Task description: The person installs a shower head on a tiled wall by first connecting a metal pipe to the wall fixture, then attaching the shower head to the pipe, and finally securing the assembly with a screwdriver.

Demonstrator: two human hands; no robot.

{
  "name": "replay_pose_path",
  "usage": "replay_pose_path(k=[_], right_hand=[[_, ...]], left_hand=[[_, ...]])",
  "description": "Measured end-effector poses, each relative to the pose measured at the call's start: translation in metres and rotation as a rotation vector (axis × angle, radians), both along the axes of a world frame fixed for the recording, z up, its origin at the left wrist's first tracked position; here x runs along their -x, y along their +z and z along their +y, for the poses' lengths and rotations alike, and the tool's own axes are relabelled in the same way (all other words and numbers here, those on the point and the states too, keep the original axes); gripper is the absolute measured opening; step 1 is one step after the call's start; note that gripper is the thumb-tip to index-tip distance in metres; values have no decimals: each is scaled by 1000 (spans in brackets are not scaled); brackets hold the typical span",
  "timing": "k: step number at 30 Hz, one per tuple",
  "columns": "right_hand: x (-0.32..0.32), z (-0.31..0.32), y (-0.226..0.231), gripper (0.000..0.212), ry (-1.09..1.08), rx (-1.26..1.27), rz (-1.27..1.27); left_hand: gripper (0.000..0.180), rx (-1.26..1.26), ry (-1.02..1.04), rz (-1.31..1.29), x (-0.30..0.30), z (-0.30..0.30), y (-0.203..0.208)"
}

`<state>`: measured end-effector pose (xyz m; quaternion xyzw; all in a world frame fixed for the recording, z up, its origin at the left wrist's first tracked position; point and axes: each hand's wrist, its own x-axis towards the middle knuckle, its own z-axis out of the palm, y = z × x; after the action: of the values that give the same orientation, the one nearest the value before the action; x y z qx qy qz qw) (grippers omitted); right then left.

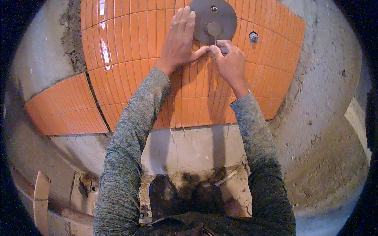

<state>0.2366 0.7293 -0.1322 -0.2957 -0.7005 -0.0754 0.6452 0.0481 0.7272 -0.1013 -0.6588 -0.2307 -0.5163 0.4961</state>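
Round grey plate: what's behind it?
Orange tiles show around the visible edge of the grey plate. What lies directly behind it is covered; whether tile or opening, I can't tell.

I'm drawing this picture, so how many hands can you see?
2. The left hand is at the left edge of the round gray plate; the right hand, by its lower edge, holds a spoon-shaped thing.

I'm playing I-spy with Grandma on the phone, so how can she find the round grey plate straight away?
Find the big orange tiled surface. Near its top, the left hand is held flat and the right hand grips a small grey lever. Right behind that lever is the round grey plate, the only big dark circle, far larger than the metal fitting to its right.
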Motion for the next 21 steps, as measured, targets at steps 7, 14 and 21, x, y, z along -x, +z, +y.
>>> replay_pose_path(k=[7,14,21], right_hand=[[-3,6,-3,22,89,18,34],[-7,0,2,22,25,40,-44],[-15,-1,12,22,2,48,-142]], left_hand=[[102,28,13,-40,2,-5,-11],[96,43,45,-69,4,-6,-13],[89,29,79,-81,3,-4,-12]])
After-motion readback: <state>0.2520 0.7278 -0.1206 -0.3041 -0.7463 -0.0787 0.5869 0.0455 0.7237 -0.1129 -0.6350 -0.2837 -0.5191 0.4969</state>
